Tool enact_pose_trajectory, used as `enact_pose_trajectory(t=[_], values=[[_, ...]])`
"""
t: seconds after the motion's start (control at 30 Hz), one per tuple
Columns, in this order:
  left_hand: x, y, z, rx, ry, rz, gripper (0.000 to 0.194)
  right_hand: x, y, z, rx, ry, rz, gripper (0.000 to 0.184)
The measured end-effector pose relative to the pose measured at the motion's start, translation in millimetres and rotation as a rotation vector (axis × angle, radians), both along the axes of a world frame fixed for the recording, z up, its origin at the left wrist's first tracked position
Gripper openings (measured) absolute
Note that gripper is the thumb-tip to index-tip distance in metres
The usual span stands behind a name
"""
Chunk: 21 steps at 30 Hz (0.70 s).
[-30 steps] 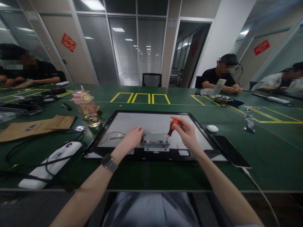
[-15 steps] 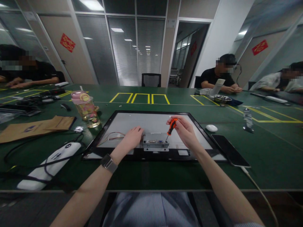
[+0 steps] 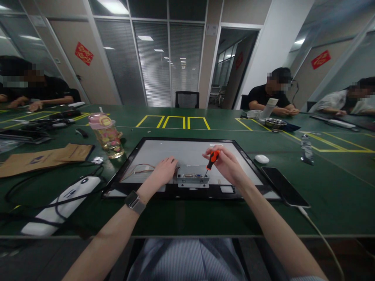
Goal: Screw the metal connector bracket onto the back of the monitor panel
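My right hand [image 3: 225, 162] grips an orange-and-black screwdriver [image 3: 213, 159], its shaft slanting down to the right end of a metal bracket [image 3: 183, 180]. The bracket carries a row of port connectors along its front face. At the bracket's left end rests my left hand [image 3: 165, 169], fingers bent against it; its fingertips are partly hidden. Beneath both hands a display panel [image 3: 158, 150] with a black frame lies flat, its pale back up. Thin wires [image 3: 140, 168] run across the panel left of the bracket.
Left of the panel are a pink-lidded bottle [image 3: 105, 134], a brown paper bag [image 3: 43, 158] and a white power strip [image 3: 63, 205] with black cables. On the right lie a white mouse [image 3: 261, 159] and a phone [image 3: 284, 185] on a cable. Several people sit across the table.
My right hand and the screwdriver have shifted slightly, the handle a little lower, with the fingers re-posed around it. My left hand and the bracket stay in place.
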<state>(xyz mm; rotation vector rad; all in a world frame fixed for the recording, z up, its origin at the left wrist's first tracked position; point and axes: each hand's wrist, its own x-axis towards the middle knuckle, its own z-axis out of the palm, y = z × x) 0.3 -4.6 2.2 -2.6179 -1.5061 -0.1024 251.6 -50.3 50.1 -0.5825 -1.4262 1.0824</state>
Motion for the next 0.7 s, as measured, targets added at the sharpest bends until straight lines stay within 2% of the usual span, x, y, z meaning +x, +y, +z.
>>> enact_pose_trajectory(t=[0.13,0.3,0.47,0.53,0.7], values=[[0.0,1.4,-1.3,-0.001,0.008,0.002,0.034,0.5,0.0,-1.6,0.01,-0.026,-0.02,0.024],[-0.4,1.8,-3.6,0.01,0.002,-0.001,0.034,-1.7,-1.2,-1.6,-0.012,0.025,0.022,0.023],[-0.7,1.1,-3.5,0.018,0.005,-0.001,0.034,1.6,2.2,-3.4,0.051,-0.004,-0.092,0.018],[-0.5,0.6,-2.9,0.021,0.001,-0.004,0.034,3.4,3.5,-4.2,0.051,-0.02,-0.097,0.017],[0.6,-1.6,0.5,0.003,-0.004,0.004,0.033,3.2,0.5,1.2,0.03,-0.06,-0.06,0.03]])
